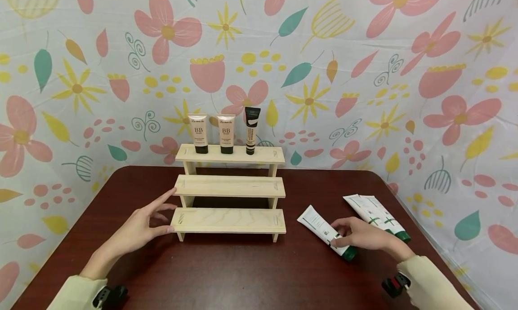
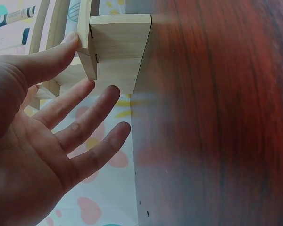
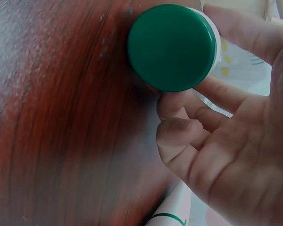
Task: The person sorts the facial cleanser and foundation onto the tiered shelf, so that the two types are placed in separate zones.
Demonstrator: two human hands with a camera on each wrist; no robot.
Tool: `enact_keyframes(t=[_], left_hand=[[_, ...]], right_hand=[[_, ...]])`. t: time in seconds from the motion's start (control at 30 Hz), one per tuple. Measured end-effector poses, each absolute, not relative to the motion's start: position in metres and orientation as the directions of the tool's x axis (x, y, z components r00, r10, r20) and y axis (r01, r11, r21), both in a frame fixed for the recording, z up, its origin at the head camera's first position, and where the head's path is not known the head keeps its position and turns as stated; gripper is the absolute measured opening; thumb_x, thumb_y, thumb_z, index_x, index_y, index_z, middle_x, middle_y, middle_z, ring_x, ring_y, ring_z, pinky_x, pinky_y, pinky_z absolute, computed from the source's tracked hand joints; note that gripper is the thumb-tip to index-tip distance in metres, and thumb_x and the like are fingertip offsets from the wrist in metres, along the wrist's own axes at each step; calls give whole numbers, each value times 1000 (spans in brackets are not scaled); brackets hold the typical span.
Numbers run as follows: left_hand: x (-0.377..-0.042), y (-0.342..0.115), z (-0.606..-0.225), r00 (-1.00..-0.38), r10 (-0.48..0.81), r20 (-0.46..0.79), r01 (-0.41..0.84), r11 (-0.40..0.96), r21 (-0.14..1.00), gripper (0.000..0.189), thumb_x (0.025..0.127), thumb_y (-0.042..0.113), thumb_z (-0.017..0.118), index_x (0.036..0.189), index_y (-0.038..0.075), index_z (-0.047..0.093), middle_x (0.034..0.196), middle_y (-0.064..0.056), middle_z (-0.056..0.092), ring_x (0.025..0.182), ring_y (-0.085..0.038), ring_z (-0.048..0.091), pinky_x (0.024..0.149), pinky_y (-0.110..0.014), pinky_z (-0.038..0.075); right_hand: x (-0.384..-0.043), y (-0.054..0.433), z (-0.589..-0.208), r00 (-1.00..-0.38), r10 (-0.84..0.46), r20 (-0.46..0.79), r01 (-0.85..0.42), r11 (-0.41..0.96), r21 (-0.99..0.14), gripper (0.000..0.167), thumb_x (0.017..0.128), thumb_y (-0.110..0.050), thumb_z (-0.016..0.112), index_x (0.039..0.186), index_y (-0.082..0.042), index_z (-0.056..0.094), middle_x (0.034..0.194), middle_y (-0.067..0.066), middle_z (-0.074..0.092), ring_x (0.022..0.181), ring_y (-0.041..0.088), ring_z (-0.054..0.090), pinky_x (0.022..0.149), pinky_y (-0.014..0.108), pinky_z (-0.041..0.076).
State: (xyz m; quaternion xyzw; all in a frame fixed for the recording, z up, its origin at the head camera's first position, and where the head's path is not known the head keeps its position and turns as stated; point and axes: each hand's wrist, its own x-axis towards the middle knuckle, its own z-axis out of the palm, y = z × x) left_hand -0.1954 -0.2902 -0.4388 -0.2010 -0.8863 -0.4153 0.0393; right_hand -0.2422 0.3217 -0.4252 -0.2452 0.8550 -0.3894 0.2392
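Note:
A three-step wooden display stand (image 1: 229, 221) stands on the table. My left hand (image 1: 139, 222) is at its left end, fingers extended; the thumb touches the bottom step's edge and the index finger reaches the middle step. In the left wrist view the other fingers of this hand (image 2: 52, 136) spread beside the stand's side panel (image 2: 120, 40). On the right, my right hand (image 1: 360, 234) grips a white squeeze tube (image 1: 317, 223) near its green cap (image 3: 172, 47), thumb on one side and fingers on the other. The tube lies at a slant on or just over the table.
Two more white tubes (image 1: 364, 207) with green caps lie side by side at the table's right. On the top step stand two beige BB cream tubes (image 1: 198, 132) and a slim black-capped tube (image 1: 251, 132). A flowered cloth (image 1: 307, 76) hangs behind the dark red table (image 1: 226, 274).

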Motion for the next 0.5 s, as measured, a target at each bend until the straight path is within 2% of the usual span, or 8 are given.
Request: enact_keyframes(t=[0.2, 0.37, 0.5], left_hand=[[-195, -290, -438, -915, 325, 239, 392, 573, 720, 103, 87, 2, 86, 169, 28, 29, 135, -16, 66, 99, -30, 73, 83, -47, 60], [-195, -290, -437, -917, 324, 234, 388, 578, 718, 103, 87, 2, 86, 169, 28, 30, 135, -17, 67, 99, -30, 73, 82, -41, 60], [-194, -289, -437, -918, 320, 234, 385, 581, 717, 103, 87, 2, 86, 169, 28, 30, 135, -16, 67, 99, -29, 73, 83, -43, 59]], right_hand=[[-241, 318, -424, -766, -605, -217, -246, 587, -771, 27, 99, -18, 74, 118, 0, 70, 86, 5, 66, 69, 10, 51, 61, 27, 40], [-237, 317, -427, -791, -577, -206, -241, 602, -761, 28, 98, -19, 76, 118, 0, 70, 89, 6, 68, 73, 15, 58, 63, 28, 45], [-233, 316, -430, -797, -575, -184, -241, 582, -777, 29, 98, -19, 77, 120, -1, 71, 89, 8, 68, 73, 16, 60, 63, 27, 46]])
